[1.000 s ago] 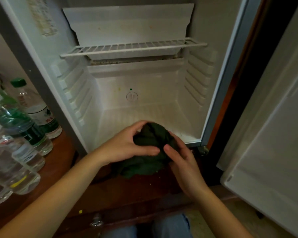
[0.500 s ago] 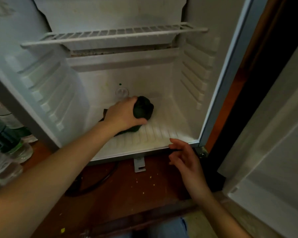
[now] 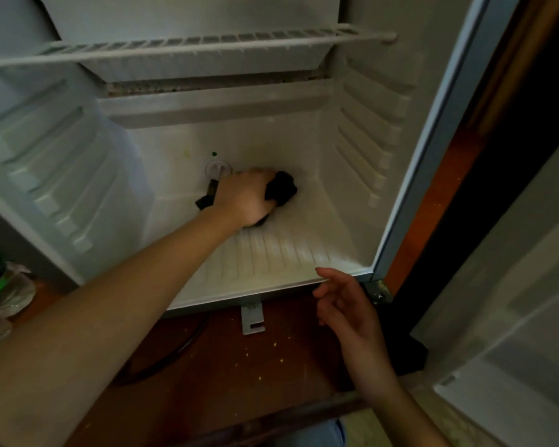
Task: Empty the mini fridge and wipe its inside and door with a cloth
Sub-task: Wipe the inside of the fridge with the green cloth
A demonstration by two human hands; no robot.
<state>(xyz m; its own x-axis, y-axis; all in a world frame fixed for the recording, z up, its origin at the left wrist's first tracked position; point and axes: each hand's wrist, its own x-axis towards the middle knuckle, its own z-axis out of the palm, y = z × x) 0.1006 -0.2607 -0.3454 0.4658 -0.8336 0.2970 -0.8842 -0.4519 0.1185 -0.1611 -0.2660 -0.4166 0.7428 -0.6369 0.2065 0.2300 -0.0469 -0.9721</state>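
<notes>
Head view, left hand (image 3: 244, 198) gripping bunched dark cloth (image 3: 281, 188) against mini fridge (image 3: 271, 259) floor at back wall, right hand (image 3: 347, 312) loose-fingered, empty, just beside front lip, wire shelf (image 3: 188, 46) above.

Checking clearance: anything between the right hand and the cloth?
Head view: only bare ribbed fridge floor between right hand and cloth, nothing on it.

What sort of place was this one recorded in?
Likely a hotel room or small lodging, though not certain: a mini fridge sits on a dark wooden base, plastic bottles stand beside it, and the left hand wipes inside with a dark cloth.
</notes>
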